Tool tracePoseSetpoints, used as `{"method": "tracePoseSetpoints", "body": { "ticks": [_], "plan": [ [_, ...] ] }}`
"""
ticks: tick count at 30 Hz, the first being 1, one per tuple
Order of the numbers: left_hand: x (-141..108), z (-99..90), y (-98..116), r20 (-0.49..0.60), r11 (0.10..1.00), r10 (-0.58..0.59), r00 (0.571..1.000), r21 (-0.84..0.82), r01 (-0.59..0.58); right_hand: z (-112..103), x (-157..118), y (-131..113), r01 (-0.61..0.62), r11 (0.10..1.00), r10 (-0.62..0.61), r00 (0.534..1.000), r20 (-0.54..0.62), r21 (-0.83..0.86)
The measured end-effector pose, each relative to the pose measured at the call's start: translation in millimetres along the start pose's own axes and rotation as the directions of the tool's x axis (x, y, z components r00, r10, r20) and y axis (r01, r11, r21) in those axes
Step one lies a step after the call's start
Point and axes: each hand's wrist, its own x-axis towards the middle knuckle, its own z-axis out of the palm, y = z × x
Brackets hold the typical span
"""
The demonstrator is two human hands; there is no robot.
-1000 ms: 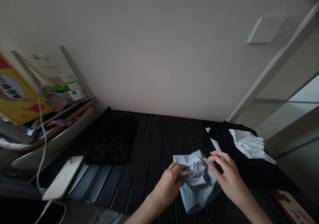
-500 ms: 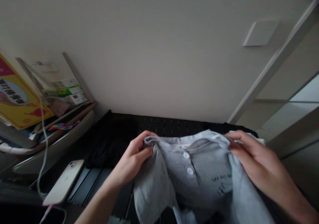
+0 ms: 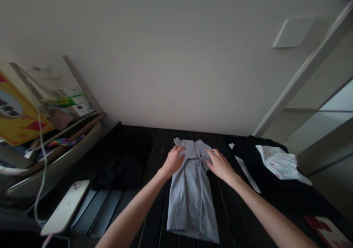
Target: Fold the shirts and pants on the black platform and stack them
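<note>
Smoothing step in hand: left hand (image 3: 173,161) and right hand (image 3: 219,164), both open with fingers spread, pressing the collar end of a pale grey cotton button-front shirt (image 3: 191,200), laid lengthwise, hem toward the body, on a black slatted counter (image 3: 233,222).

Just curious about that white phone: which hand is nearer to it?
Left. The left hand sits on the grey shirt, up and to the right of the white phone; the right hand is farther away, on the shirt's other side.

shirt (image 3: 191,200) on slatted table (image 3: 237,218), phone (image 3: 66,207) left
</note>
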Motion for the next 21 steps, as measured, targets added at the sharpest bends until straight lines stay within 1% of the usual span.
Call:
{"method": "tracePoseSetpoints", "body": {
  "ticks": [2,4,5,6,8,10,11,12,13,14,15,16,17,18,19,20,21],
  "plan": [
    [-5.1,34.2,0.1,0.144,0.993,0.002,0.99,0.114,-0.019,30.0,-7.8,-6.8,-0.016,1.0,0.016,0.999,0.044,-0.003],
    [-5.2,61.4,-2.1,0.228,0.978,-0.01,0.974,0.207,-0.039,51.3,-10.5,-8.3,-0.007,1.0,0.007,0.998,0.065,-0.004],
    [-4.4,71.3,-4.7,0.239,0.969,-0.027,0.971,0.247,-0.034,58.4,-10.5,-5.7,0.01,1.0,-0.01,0.998,0.067,-0.001],
    [-3.8,78.5,-8.5,0.228,0.959,-0.046,0.972,0.284,-0.021,63.2,-10.3,-0.6,0.031,1.0,-0.031,0.997,0.064,0.002],
    [-4.3,83.8,-19.9,0.159,0.938,-0.082,0.984,0.345,0.023,66.6,-10.2,17.7,0.064,0.998,-0.064,0.997,0.048,0.004],
    [-8.7,78.0,-36.2,0.051,0.915,-0.148,0.988,0.386,0.117,64.2,-12.1,44.5,0.063,0.998,-0.062,0.998,0.028,-0.008],
    [-12.3,71.8,-45.5,-0.013,0.895,-0.204,0.979,0.403,0.191,61.8,-13.8,59.1,0.055,0.998,-0.054,0.998,0.017,-0.017],
    [-16.6,64.2,-54.9,-0.085,0.864,-0.274,0.958,0.416,0.284,59.0,-15.7,73.0,0.046,0.999,-0.046,0.999,0.003,-0.027],
    [-21.4,55.7,-63.6,-0.158,0.821,-0.346,0.925,0.426,0.38,56.0,-17.8,84.6,0.036,0.999,-0.037,0.999,-0.012,-0.038],
    [-26.2,47.1,-70.9,-0.228,0.774,-0.402,0.887,0.433,0.463,52.9,-20.0,92.3,0.019,0.998,-0.021,0.999,-0.038,-0.053],
    [-30.8,39.0,-76.1,-0.289,0.735,-0.431,0.855,0.436,0.518,49.7,-22.3,95.0,-0.004,0.997,-0.002,0.997,-0.077,-0.071],
    [-35.0,32.0,-78.4,-0.338,0.715,-0.431,0.837,0.437,0.545,46.3,-25.0,91.7,-0.028,0.996,0.016,0.992,-0.128,-0.087],
    [-38.8,26.2,-77.8,-0.368,0.718,-0.408,0.836,0.436,0.542,42.8,-28.4,82.0,-0.041,0.995,0.023,0.984,-0.178,-0.095],
    [-42.1,22.0,-74.3,-0.366,0.747,-0.366,0.856,0.433,0.505,39.0,-32.9,66.5,-0.029,0.996,0.01,0.977,-0.213,-0.09],
    [-45.3,19.2,-68.6,-0.332,0.795,-0.31,0.891,0.424,0.434,35.3,-38.6,46.3,0.011,0.997,-0.027,0.973,-0.228,-0.071],
    [-48.4,17.7,-61.4,-0.262,0.85,-0.245,0.934,0.405,0.337,31.8,-45.8,23.3,0.095,0.995,-0.099,0.975,-0.199,-0.033],
    [-51.8,17.0,-53.8,-0.158,0.901,-0.172,0.972,0.373,0.22,28.9,-54.3,-0.2,0.202,0.979,-0.197,0.97,-0.144,0.024]
  ]
}}
